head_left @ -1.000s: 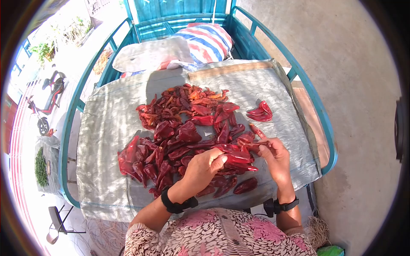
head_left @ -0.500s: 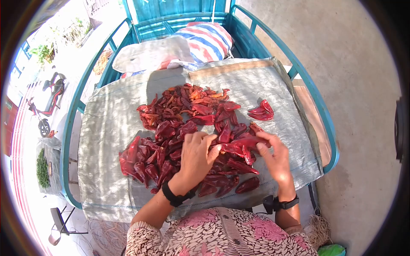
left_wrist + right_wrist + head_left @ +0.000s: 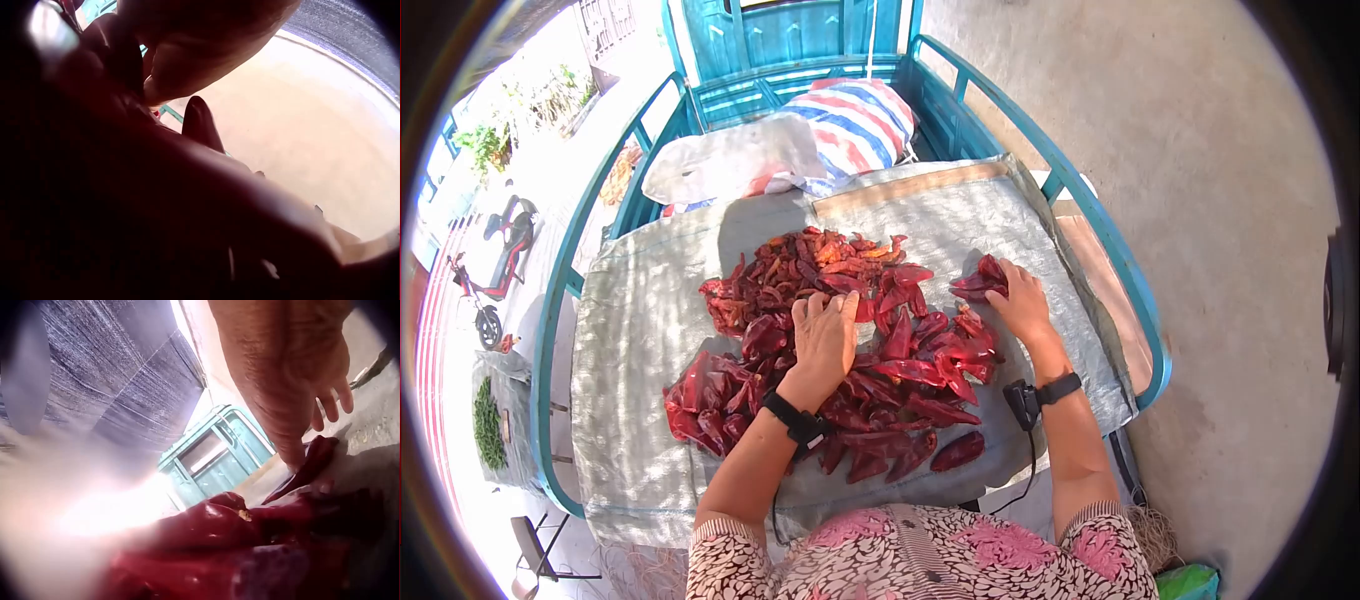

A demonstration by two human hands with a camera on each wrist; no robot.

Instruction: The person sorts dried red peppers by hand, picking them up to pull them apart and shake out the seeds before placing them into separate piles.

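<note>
Dried red peppers (image 3: 900, 400) lie heaped on a grey woven sheet (image 3: 640, 330). Over the middle of the heap, the left hand (image 3: 822, 345) lies palm down with its fingers spread among the peppers. At the right, the right hand (image 3: 1025, 308) reaches to a small separate group of peppers (image 3: 977, 280), its fingers at their right edge. In the right wrist view, the fingers of the right hand (image 3: 300, 394) hang extended, the thumb by a red pepper (image 3: 312, 464). The left wrist view is mostly dark, with blurred skin and peppers close to the lens.
Teal rails (image 3: 1050, 150) of a cart surround the sheet. A striped sack (image 3: 855, 120) lies in the cart bed behind it. Smaller orange-red peppers (image 3: 840, 255) form the far part of the heap. A scooter (image 3: 505, 250) stands at the left.
The pepper that both hands held is released onto the heap. The right hand has moved away to the separate peppers, and the left hand has shifted forward and left. The head view has tilted slightly.
</note>
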